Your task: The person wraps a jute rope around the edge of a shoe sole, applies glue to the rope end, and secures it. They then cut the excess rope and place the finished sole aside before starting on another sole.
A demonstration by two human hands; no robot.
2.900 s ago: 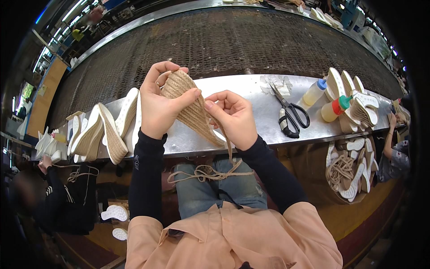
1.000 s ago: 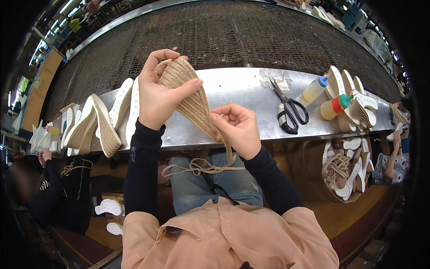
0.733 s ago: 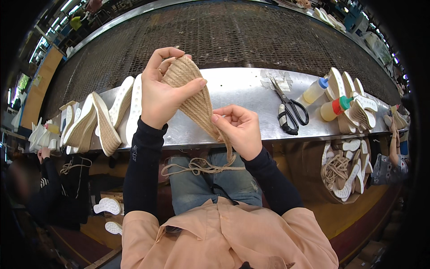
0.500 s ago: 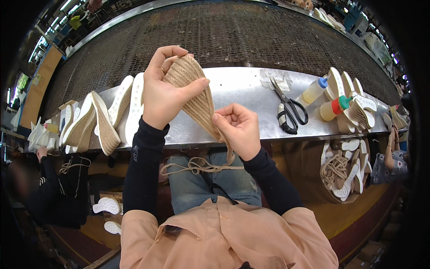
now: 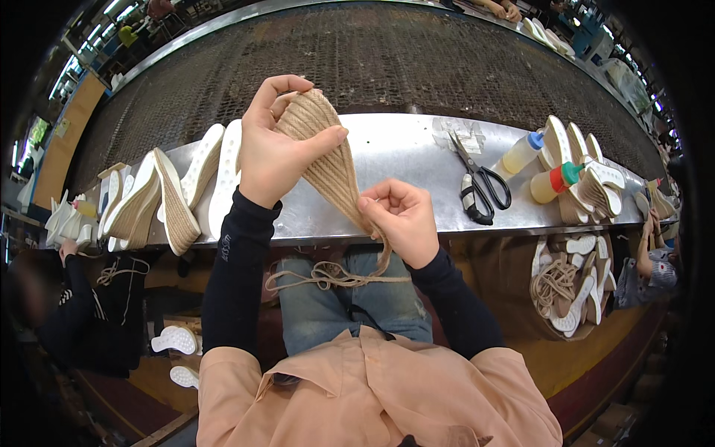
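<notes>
1. The left hand (image 5: pixel 275 149) is gripping the wide end of a jute-wrapped sole (image 5: pixel 328 160) above the steel bench (image 5: pixel 402 149).
2. The right hand (image 5: pixel 402 220) is pinching its narrow end at the bench's near edge.
3. Loose jute cord (image 5: pixel 328 276) is dangling below the bench.

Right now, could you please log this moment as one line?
left hand: holds jute-wrapped sole | right hand: pinches jute cord | scissors: on bench

Black scissors (image 5: pixel 482 186) beside two glue bottles (image 5: pixel 550 184) on metal bench (image 5: pixel 417 160)
</notes>
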